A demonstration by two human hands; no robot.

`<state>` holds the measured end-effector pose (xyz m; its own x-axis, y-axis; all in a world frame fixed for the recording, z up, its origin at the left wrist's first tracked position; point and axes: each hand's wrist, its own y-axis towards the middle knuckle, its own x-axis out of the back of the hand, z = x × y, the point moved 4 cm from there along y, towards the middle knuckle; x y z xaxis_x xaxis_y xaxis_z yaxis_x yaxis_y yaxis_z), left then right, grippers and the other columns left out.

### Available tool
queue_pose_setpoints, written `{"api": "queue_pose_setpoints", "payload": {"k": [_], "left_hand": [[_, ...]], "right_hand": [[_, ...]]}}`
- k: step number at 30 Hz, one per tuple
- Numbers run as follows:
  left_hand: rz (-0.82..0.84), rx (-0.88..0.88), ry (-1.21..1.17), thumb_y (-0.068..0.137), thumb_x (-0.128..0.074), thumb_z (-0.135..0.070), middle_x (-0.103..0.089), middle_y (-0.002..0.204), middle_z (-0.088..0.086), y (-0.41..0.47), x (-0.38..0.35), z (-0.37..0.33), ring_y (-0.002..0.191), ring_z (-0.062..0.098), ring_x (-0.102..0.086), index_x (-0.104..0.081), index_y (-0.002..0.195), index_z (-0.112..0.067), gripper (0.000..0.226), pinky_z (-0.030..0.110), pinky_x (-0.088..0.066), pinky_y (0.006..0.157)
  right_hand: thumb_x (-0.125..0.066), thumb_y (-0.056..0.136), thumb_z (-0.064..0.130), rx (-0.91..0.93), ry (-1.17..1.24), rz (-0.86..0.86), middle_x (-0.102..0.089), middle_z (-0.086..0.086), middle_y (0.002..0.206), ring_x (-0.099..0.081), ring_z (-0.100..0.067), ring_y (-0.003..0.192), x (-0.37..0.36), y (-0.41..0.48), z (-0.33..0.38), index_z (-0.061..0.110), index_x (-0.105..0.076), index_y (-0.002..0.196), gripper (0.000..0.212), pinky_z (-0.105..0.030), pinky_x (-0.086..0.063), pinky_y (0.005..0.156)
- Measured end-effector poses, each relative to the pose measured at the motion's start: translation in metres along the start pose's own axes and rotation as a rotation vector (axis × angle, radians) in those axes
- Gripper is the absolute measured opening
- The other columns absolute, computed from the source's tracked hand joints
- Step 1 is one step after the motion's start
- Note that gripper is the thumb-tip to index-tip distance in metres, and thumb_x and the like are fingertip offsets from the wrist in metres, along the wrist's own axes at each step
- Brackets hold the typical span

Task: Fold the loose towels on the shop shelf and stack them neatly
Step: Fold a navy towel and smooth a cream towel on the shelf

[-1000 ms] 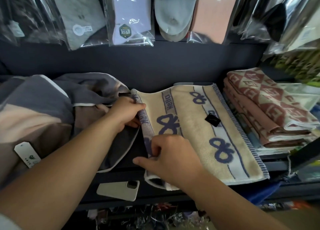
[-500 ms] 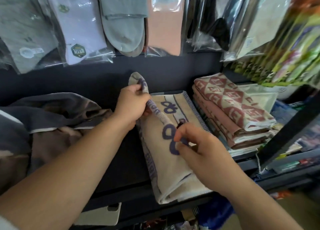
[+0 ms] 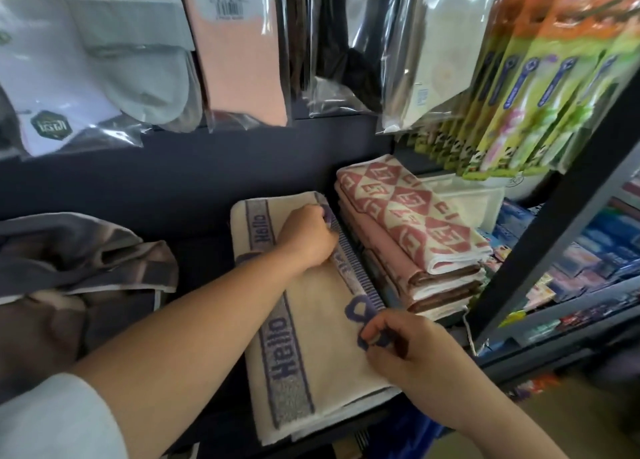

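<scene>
Item: cream towel [image 3: 311, 337] with a purple "Hello" stripe and purple bow marks.
Place: on the dark shelf [image 3: 204, 261], long side running away from the person, just beside the stack of pink towels [image 3: 415, 230] on its right.
Change: a second ago it lay open, bows up, with both hands on its left edge. Half a second ago that edge was raised and travelling rightward. Now it lies across on the right edge, and the stripe is on top.
Result: towel halved lengthwise, with the two long edges meeting along the ribbed purple border.
Left hand [image 3: 306, 238]: at the far right corner, fingers curled on the folded-over edge and holding it down.
Right hand [image 3: 405, 344]: at the near right edge, thumb and fingers pinching the layers at a bow mark.
Edge match: looks close. The near end shows a lower layer peeking out, so a small tug may be wanted.
Task standing: first fold of this towel judged done. A crosswise fold or two probably remains before it matches the stack.
Pending: grey and brown cloth [image 3: 79, 271], rumpled at the left of the shelf, apart from the towel, unfolded.
Above: sock packets [image 3: 114, 60] hanging.
Right: toothbrush packs [image 3: 540, 77] hanging.
</scene>
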<state>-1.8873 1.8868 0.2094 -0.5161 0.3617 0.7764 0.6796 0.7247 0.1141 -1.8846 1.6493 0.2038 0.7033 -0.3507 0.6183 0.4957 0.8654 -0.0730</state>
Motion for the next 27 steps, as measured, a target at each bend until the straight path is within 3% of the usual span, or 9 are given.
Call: {"api": "queue_pose_setpoints", "payload": {"k": [4, 8, 11, 13, 16, 20, 22, 24, 27], "left_hand": [[-0.043, -0.047, 0.037, 0.083, -0.063, -0.016, -0.065, 0.086, 0.006, 0.003, 0.006, -0.011, 0.088, 0.032, -0.063, -0.066, 0.086, -0.014, 0.005, 0.029, -0.036, 0.066], [-0.098, -0.094, 0.052, 0.082, -0.060, -0.012, -0.058, 0.078, 0.005, 0.004, 0.014, -0.026, 0.076, 0.029, -0.055, -0.059, 0.082, -0.009, 0.003, 0.030, -0.033, 0.062], [-0.044, -0.092, 0.071, 0.087, -0.060, -0.016, -0.066, 0.092, 0.009, 0.004, 0.003, -0.026, 0.088, 0.032, -0.062, -0.060, 0.088, -0.012, 0.004, 0.031, -0.039, 0.066], [0.019, -0.100, 0.064, 0.093, -0.062, -0.024, -0.070, 0.109, 0.012, 0.001, -0.006, -0.023, 0.101, 0.033, -0.065, -0.066, 0.104, -0.012, 0.017, 0.035, -0.050, 0.079], [0.023, -0.110, 0.015, 0.099, -0.057, -0.023, -0.068, 0.126, 0.012, -0.004, -0.005, -0.019, 0.114, 0.030, -0.063, -0.064, 0.132, -0.014, 0.034, 0.033, -0.050, 0.095], [-0.022, -0.210, 0.076, 0.098, -0.058, -0.023, -0.063, 0.132, 0.008, -0.005, 0.013, -0.008, 0.121, 0.027, -0.060, -0.065, 0.131, -0.017, 0.034, 0.035, -0.046, 0.103], [0.006, -0.232, 0.241, 0.098, -0.058, -0.040, -0.053, 0.146, 0.002, -0.006, 0.021, 0.000, 0.133, 0.024, -0.048, -0.058, 0.140, -0.023, 0.045, 0.033, -0.037, 0.110], [0.099, -0.209, 0.404, 0.096, -0.052, -0.059, -0.031, 0.163, -0.003, -0.008, 0.023, 0.010, 0.148, 0.023, -0.028, -0.041, 0.152, -0.035, 0.062, 0.038, -0.022, 0.119], [0.285, -0.136, 0.491, 0.092, -0.037, -0.078, 0.005, 0.170, -0.010, -0.010, 0.008, 0.022, 0.157, 0.021, 0.002, -0.012, 0.159, -0.046, 0.078, 0.051, -0.001, 0.123]], "right_hand": [[-0.063, 0.090, 0.012, 0.047, 0.050, -0.002, -0.067, -0.009, 0.082, -0.055, -0.024, 0.068, 0.003, -0.001, -0.004, 0.032, -0.070, 0.087, 0.022, -0.020, -0.038, 0.059], [-0.062, 0.090, 0.009, 0.112, 0.037, -0.079, -0.062, -0.009, 0.072, -0.046, -0.010, 0.055, 0.018, -0.005, 0.000, 0.033, -0.071, 0.082, 0.027, -0.019, -0.033, 0.054], [-0.062, 0.091, 0.011, 0.086, -0.040, -0.088, -0.061, -0.005, 0.068, -0.046, -0.009, 0.054, 0.023, -0.005, -0.006, 0.034, -0.069, 0.084, 0.025, -0.020, -0.033, 0.053], [-0.061, 0.091, 0.014, 0.057, -0.109, -0.081, -0.061, 0.003, 0.066, -0.050, -0.009, 0.055, 0.023, -0.005, -0.011, 0.035, -0.067, 0.086, 0.023, -0.020, -0.035, 0.054], [-0.060, 0.090, 0.018, 0.031, -0.241, -0.014, -0.058, 0.016, 0.064, -0.054, -0.006, 0.060, 0.018, -0.006, -0.016, 0.035, -0.064, 0.092, 0.017, -0.020, -0.040, 0.058], [-0.056, 0.093, 0.035, 0.030, -0.443, -0.051, -0.058, 0.015, 0.072, -0.057, -0.005, 0.069, 0.020, -0.008, -0.010, 0.035, -0.056, 0.103, 0.010, -0.022, -0.049, 0.067], [-0.048, 0.096, 0.046, 0.033, -0.601, -0.071, -0.066, 0.013, 0.089, -0.064, -0.008, 0.083, 0.024, -0.009, 0.001, 0.037, -0.054, 0.112, 0.019, -0.027, -0.053, 0.075], [-0.041, 0.099, 0.047, 0.070, -0.702, -0.105, -0.068, 0.010, 0.095, -0.066, -0.012, 0.086, 0.022, -0.008, 0.017, 0.039, -0.052, 0.118, 0.023, -0.029, -0.054, 0.074], [-0.043, 0.092, 0.045, 0.223, -0.769, -0.268, -0.065, 0.008, 0.074, -0.065, -0.014, 0.063, 0.006, 0.000, 0.037, 0.031, -0.066, 0.098, 0.028, -0.029, -0.046, 0.049]]}}
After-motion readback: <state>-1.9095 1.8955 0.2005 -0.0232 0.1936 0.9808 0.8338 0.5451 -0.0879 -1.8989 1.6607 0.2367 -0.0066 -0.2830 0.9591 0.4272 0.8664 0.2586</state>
